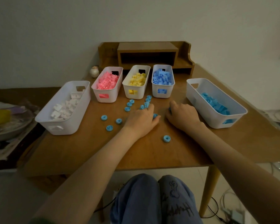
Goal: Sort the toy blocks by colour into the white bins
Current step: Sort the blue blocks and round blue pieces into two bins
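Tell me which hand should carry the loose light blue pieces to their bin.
Probably the right hand: it lies beside the bin of light blue blocks. The left hand sits farther off, among the loose pieces, and would have to reach across the right.

Light is dim and even, leaving the wall (55, 29) a murky grey-green. Shadows are weak: a soft smudge on the worktop (152, 152) beneath the left hand (141, 117) and right hand (183, 115), darkness inside the far shelf (148, 58). The centre is fairly sharp; the left and right margins smear — the wide lens bows straight edges and swells the near forearms.
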The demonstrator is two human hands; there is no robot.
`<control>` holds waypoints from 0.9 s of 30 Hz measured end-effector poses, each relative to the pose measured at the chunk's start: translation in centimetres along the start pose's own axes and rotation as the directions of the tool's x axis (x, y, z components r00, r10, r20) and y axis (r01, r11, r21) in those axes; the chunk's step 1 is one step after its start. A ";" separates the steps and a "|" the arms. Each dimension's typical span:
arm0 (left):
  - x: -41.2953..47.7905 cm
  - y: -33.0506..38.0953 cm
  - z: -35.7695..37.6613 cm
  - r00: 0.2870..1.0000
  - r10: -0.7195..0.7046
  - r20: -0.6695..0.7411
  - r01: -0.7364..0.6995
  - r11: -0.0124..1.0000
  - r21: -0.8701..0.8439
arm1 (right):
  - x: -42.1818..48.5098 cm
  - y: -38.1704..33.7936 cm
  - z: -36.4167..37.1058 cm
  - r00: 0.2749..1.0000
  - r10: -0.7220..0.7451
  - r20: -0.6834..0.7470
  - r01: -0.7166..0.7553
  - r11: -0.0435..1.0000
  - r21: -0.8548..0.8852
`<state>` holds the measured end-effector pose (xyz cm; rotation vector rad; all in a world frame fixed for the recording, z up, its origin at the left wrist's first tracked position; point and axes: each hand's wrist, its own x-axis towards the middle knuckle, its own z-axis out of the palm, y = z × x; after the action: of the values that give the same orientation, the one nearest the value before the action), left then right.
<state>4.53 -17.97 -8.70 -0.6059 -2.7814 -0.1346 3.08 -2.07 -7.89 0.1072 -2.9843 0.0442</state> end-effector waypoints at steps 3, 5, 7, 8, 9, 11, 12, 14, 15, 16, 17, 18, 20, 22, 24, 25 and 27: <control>0.3 0.0 0.1 0.999 0.003 0.035 -0.005 0.999 0.043 | 0.0 -0.1 0.0 1.000 0.019 -0.019 -0.018 0.999 0.040; 0.5 0.2 0.0 0.999 0.013 0.049 -0.016 0.997 0.069 | -0.1 -0.2 0.0 0.999 0.035 -0.029 -0.033 0.997 0.065; 0.4 0.3 0.0 0.998 0.018 0.055 -0.022 0.997 0.073 | -0.2 -0.3 -0.1 0.998 0.047 -0.034 -0.044 0.995 0.085; 0.4 0.2 0.0 0.999 0.018 0.051 -0.022 0.997 0.070 | -0.2 -0.3 -0.2 0.998 0.053 -0.045 -0.049 0.994 0.093; 0.4 0.1 0.1 0.999 0.018 0.042 -0.021 0.998 0.065 | -0.3 -0.4 -0.3 0.996 0.061 -0.060 -0.055 0.993 0.101; 0.5 -0.1 0.3 1.000 0.004 0.026 -0.006 0.998 0.059 | -0.4 -0.5 -0.9 0.992 0.089 -0.087 -0.077 0.989 0.127; 0.5 -0.2 0.5 1.000 -0.012 0.026 0.010 0.999 0.050 | -0.4 -0.5 -1.2 0.990 0.108 -0.094 -0.093 0.984 0.150; 0.5 -0.2 0.7 0.999 -0.044 0.030 0.043 0.999 0.031 | -0.3 -0.2 -1.9 0.982 0.151 -0.110 -0.126 0.971 0.204; 0.5 -0.3 0.8 0.998 -0.057 0.028 0.057 0.998 0.029 | -0.3 0.0 -2.3 0.977 0.169 -0.126 -0.136 0.962 0.238; 0.5 -0.2 0.8 0.997 -0.069 0.024 0.068 0.997 0.035 | -0.5 0.3 -2.7 0.972 0.185 -0.143 -0.140 0.950 0.278; 0.5 -0.2 0.8 0.997 -0.077 0.018 0.076 0.996 0.047 | -0.6 0.6 -3.0 0.967 0.199 -0.160 -0.139 0.937 0.321; 0.5 -0.2 0.8 0.996 -0.083 0.014 0.082 0.995 0.058 | -0.8 0.9 -3.5 0.961 0.212 -0.178 -0.137 0.923 0.360; 0.5 -0.2 0.7 0.996 -0.089 0.009 0.088 0.993 0.076 | -1.1 1.8 -4.6 0.945 0.242 -0.220 -0.138 0.906 0.400; 0.4 -0.1 0.6 0.997 -0.082 -0.001 0.082 0.992 0.096 | -1.1 3.1 -5.6 0.924 0.267 -0.275 -0.148 0.911 0.386; 0.3 -0.1 0.5 0.997 -0.076 -0.010 0.077 0.991 0.107 | -1.1 4.8 -6.2 0.905 0.307 -0.294 -0.194 0.913 0.359; 0.3 0.0 0.4 0.997 -0.071 -0.013 0.072 0.991 0.110 | -1.1 5.6 -6.2 0.902 0.336 -0.269 -0.232 0.906 0.353; 0.2 0.0 0.3 0.998 -0.065 -0.001 0.065 0.991 0.118 | -1.0 6.8 -6.0 0.902 0.410 -0.137 -0.345 0.874 0.344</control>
<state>4.28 -17.83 -8.89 -0.4871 -2.7889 0.0176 4.47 4.99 -2.24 -0.4267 -2.7168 0.5403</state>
